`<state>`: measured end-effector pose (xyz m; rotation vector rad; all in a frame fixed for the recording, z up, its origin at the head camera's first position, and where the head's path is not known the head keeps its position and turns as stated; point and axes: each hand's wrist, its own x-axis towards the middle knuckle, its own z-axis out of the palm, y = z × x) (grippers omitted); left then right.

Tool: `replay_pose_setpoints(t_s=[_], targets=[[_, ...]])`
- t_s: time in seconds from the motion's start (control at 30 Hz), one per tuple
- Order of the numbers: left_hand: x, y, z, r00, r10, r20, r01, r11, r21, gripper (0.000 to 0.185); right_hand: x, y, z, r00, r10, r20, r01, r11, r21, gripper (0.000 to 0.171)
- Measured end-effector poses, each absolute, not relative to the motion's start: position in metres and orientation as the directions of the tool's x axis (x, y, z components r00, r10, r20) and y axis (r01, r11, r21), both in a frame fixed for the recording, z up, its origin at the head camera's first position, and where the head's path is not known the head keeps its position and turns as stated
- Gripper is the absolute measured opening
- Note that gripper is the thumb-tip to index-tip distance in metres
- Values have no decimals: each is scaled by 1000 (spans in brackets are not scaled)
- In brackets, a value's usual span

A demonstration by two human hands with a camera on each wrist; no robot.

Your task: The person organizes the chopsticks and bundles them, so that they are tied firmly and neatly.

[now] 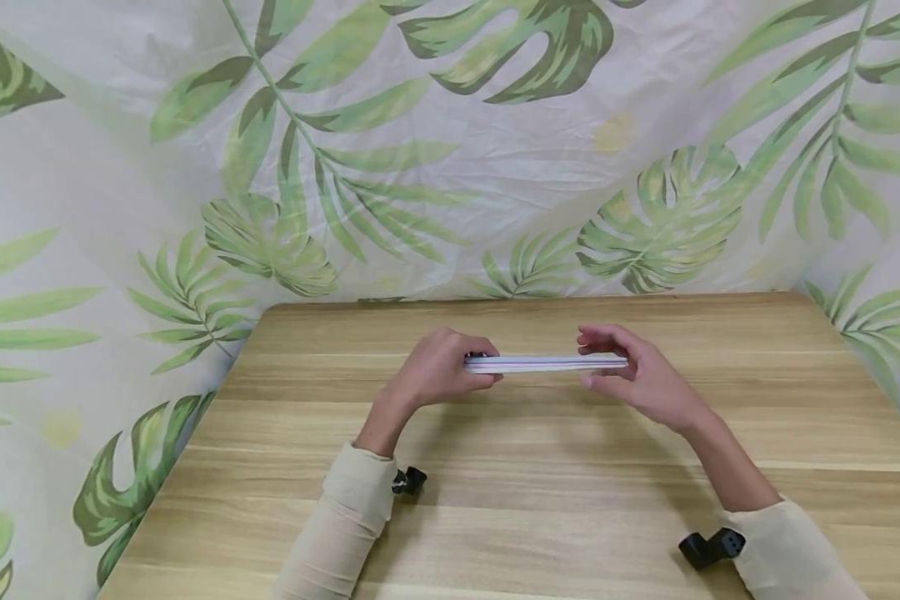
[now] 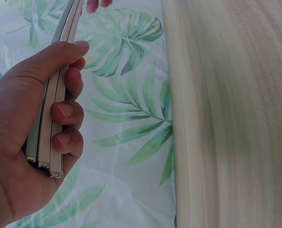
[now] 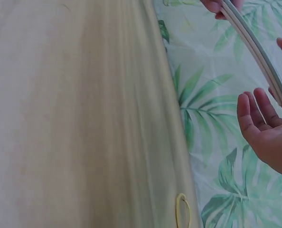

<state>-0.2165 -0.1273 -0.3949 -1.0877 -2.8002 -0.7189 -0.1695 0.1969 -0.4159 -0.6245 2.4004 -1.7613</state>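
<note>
Above the wooden table, my left hand (image 1: 440, 367) grips one end of a stack of long, thin pale strips (image 1: 546, 364). In the left wrist view three strips (image 2: 59, 102) lie flat against each other, one greenish and two beige. The thumb lies along one side and curled fingers wrap the other. At the opposite end my right hand (image 1: 648, 379) is held around the strips with thumb and fingers spread apart. The right wrist view shows those fingers (image 3: 269, 114) loosely bent beside the end of the strips (image 3: 259, 54), not closed on it.
The wooden table (image 1: 540, 500) spreads under both hands, its far edge against a leaf-patterned cloth (image 1: 390, 167). A small yellow loop (image 3: 183, 211) shows by the table edge in the right wrist view. Black cameras sit at the left cuff (image 1: 410, 481) and right cuff (image 1: 712, 548).
</note>
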Motion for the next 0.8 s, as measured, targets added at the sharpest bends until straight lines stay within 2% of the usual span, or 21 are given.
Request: replay_pose_setpoints(t_s=[0.33, 0.63, 0.8], targets=[[-215, -126, -392, -754, 620, 216, 648, 651, 395, 14, -165, 183, -426, -898, -387, 209, -292, 169, -941, 87], [-215, -128, -389, -760, 613, 215, 643, 659, 391, 16, -165, 182, -427, -899, -385, 207, -290, 172, -941, 94], [-216, -136, -388, -774, 595, 216, 622, 653, 432, 16, -165, 183, -427, -884, -397, 248, -321, 127, -939, 98]])
